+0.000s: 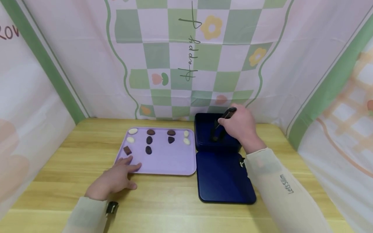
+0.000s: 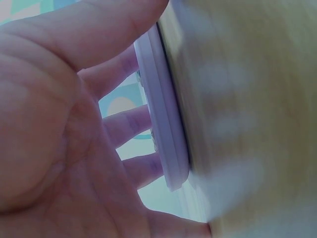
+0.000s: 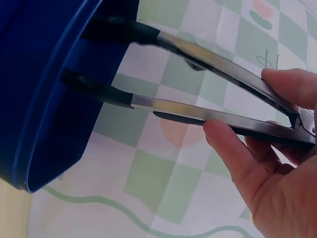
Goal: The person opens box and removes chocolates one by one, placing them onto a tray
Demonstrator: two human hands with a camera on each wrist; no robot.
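My right hand grips a pair of tongs, thumb on one metal arm and fingers along the other. Their black tips reach, spread apart, into a dark blue box; what lies inside is too dark to tell. At the front left corner of a lilac tray, my left hand rests with fingers spread over the rim. Chocolate-like pieces lie on the tray in short columns: white ovals, brown ovals, dark ones and a brown square near my left fingertips.
The box's lid lies flat in front of it, right of the tray, with a small metal clasp at its right side. Behind the wooden table hangs a green-and-white checked cloth.
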